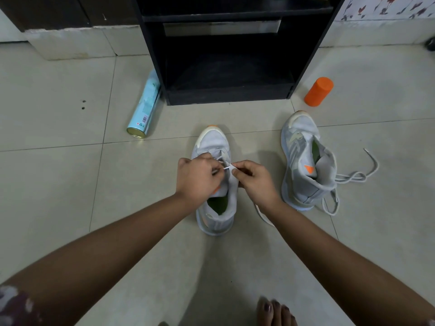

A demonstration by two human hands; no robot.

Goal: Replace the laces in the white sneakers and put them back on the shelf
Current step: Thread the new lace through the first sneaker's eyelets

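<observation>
**A:** While the fingers crowd over the eyelets, where does the work sit?

**B:** On the white mesh sneaker (pixel 211 142). It stands on the pale tiled floor (pixel 70 184) in front of the black wooden shelf unit (pixel 226 95), toe toward it. The second white sneaker (pixel 303 161) sits to its right, with a loose lace (pixel 353 177) curled beside its heel.

**A:** And how will the white woven lace (pixel 227 168) handle?

**B:** Soft and limp, I judge. It weighs next to nothing and flops wherever it is not held. Only the stiff tip will push through a hole, so that is where to take it (close behind the tip, or it buckles). The sneaker looks light and its upper gives under pressure, so it wants steadying at the eyelet row.

**A:** What do the hands have hold of?

**B:** The right hand (pixel 254 182) pinches the lace close to its tip between thumb and forefinger, with the other fingers folded in. The rest of the lace trails under that wrist onto the floor. The left hand (pixel 197 177) has its fingers curled tight at the eyelet row. It seems to hold the sneaker's edge there, though the knuckles hide exactly what it pinches.

**A:** Anything else about?

**B:** A pale blue spray can (pixel 146 107) lies at the left foot of the shelf unit, and an orange plastic cylinder (pixel 319 91) is just to the right of it.
</observation>
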